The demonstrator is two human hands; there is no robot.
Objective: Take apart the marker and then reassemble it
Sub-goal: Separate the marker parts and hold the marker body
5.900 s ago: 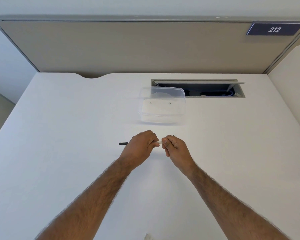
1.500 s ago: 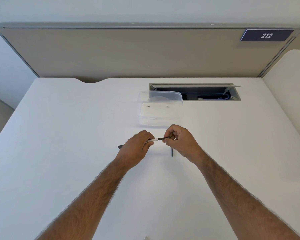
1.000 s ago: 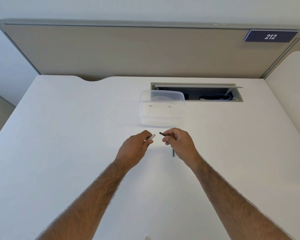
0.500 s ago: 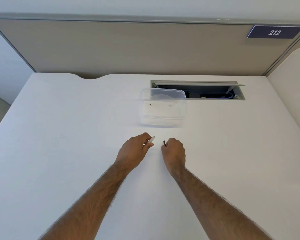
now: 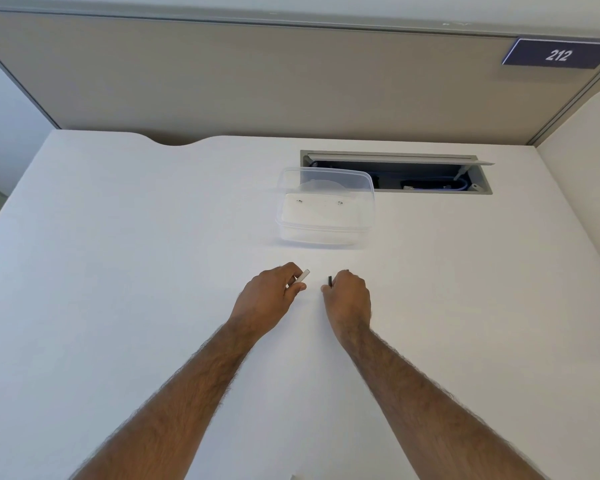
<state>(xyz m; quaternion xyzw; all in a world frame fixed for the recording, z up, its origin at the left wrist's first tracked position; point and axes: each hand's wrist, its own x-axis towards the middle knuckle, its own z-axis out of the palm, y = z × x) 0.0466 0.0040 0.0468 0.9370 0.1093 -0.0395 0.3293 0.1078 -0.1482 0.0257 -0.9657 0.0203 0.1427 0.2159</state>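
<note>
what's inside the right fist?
A thin black marker piece sticks out of the right hand; the rest is covered by curled fingers. The left hand holds the white barrel.

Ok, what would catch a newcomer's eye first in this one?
The two hands at the middle of the white desk: the left hand grips a white marker barrel, the right hand a thin dark piece, held apart. Just behind stands a clear plastic container, with an open cable hatch beyond it.
</note>
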